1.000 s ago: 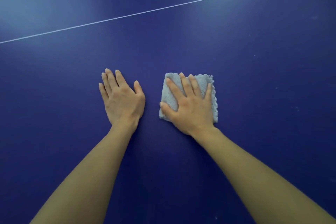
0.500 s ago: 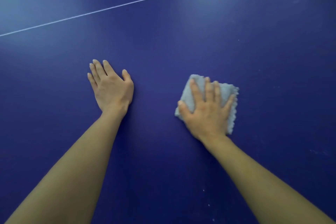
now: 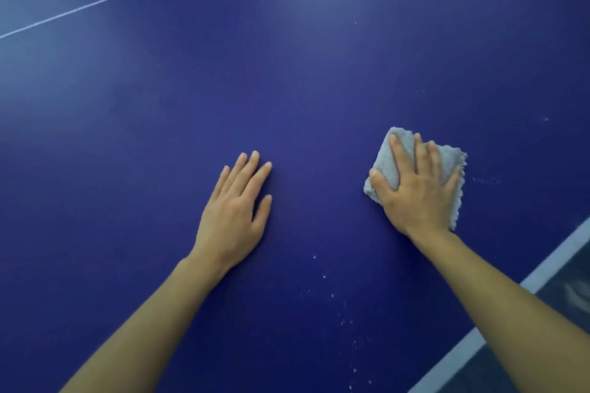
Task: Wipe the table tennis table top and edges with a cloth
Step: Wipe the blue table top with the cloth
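Cloth (image 3: pixel 388 156), pale grey, fluffy, folded square, lies under right hand (image 3: pixel 418 191).

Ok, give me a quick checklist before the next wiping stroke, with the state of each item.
1. Cloth lies flat on the table top: ok.
2. Right hand presses on the cloth with spread fingers: ok.
3. Left hand rests flat on the table, apart from the cloth: ok.
4. White specks near the front gone: not ok.
5. White edge band at lower right wiped: cannot tell.
6. Underside of cloth clean: cannot tell.
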